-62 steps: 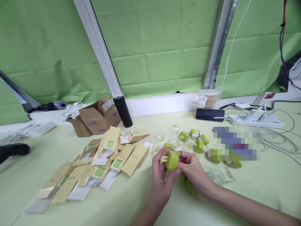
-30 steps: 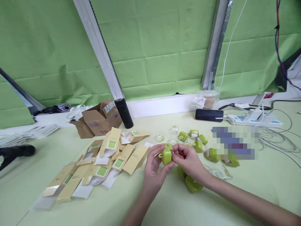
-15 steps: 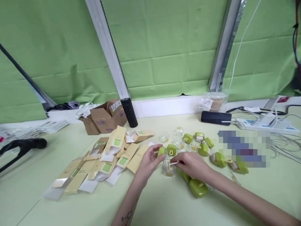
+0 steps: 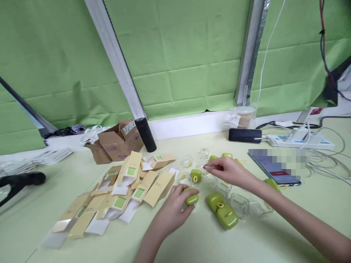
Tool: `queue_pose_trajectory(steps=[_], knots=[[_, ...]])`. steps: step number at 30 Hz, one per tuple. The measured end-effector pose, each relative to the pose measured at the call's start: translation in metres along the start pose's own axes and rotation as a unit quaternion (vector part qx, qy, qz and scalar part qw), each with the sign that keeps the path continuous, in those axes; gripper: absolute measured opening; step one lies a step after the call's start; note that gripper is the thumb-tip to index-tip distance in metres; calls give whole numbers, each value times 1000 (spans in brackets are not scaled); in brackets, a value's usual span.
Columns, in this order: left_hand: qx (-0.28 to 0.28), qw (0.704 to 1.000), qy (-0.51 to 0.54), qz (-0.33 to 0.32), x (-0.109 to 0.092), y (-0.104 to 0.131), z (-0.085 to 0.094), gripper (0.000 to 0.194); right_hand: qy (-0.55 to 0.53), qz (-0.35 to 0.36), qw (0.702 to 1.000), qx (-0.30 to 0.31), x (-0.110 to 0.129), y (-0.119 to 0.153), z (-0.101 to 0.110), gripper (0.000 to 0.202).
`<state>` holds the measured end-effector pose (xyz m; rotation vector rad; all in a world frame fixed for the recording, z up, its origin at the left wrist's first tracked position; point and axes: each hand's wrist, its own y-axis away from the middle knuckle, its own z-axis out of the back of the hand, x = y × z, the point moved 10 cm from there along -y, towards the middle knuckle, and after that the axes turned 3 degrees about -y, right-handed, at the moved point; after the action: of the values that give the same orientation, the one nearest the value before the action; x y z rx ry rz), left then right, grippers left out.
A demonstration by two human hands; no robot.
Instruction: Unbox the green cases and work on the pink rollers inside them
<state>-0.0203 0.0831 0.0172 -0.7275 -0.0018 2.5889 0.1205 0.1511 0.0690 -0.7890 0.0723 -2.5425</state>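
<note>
My left hand (image 4: 175,206) is closed around a small rounded green case (image 4: 192,199), thumb and fingers at its sides, low over the table. My right hand (image 4: 231,171) pinches a thin metal tool (image 4: 215,167) with a red part; its tip points left, above clear plastic cases. Between the hands stands a green case with a yellow loop (image 4: 195,176). Closer to me lie two more green cases (image 4: 227,216), beside a clear case (image 4: 239,205). Another clear case (image 4: 185,179) sits just beyond my left hand. Some green cases are partly hidden behind my right hand.
Opened tan cardboard sleeves (image 4: 117,197) lie piled to the left. Behind them stand a brown carton (image 4: 117,142) and a black cylinder (image 4: 145,134). A black phone (image 4: 245,135), another phone (image 4: 274,168) and a power strip (image 4: 301,140) with cables are at the right.
My left hand has come closer to me, still with a green case. My right hand has moved away from it, back and to the right, with the metal tool. The view has shifted slightly.
</note>
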Motion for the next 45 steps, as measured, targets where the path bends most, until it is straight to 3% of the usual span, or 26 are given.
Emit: queue_pose_trajectory(steps=[4, 9, 16, 23, 27, 31, 36, 39, 41, 43, 45], knots=[[-23, 999, -29, 26, 19, 21, 20, 37, 81, 42, 995, 30, 11, -16, -24, 28], [-64, 993, -67, 71, 38, 36, 42, 33, 133, 101, 982, 85, 29, -31, -61, 55], [-79, 989, -97, 82, 37, 34, 45, 42, 175, 106, 971, 120, 32, -36, -83, 54], [-89, 993, -67, 46, 22, 16, 37, 47, 131, 72, 985, 84, 13, -34, -71, 44], [-157, 987, -32, 31, 13, 6, 34, 45, 48, 46, 997, 26, 6, -28, -43, 53], [-207, 978, 32, 3, 1, -3, 34, 35, -67, 21, 997, -44, 0, -25, -13, 48], [-238, 930, 275, 59, 11, -23, 42, 37, -225, 45, 972, -60, 13, -21, 3, 43], [-163, 885, 435, 41, -1, -41, 28, 47, -274, 71, 959, -28, 26, -14, -1, 42], [-128, 829, 544, 31, -8, -43, 21, 48, -291, 82, 953, -2, 32, -9, -8, 44], [-128, 797, 589, 39, -6, -38, 18, 47, -294, 89, 951, 18, 34, -5, -15, 49], [-135, 792, 592, 64, 0, -31, 17, 42, -288, 83, 954, 24, 32, -4, -20, 51]])
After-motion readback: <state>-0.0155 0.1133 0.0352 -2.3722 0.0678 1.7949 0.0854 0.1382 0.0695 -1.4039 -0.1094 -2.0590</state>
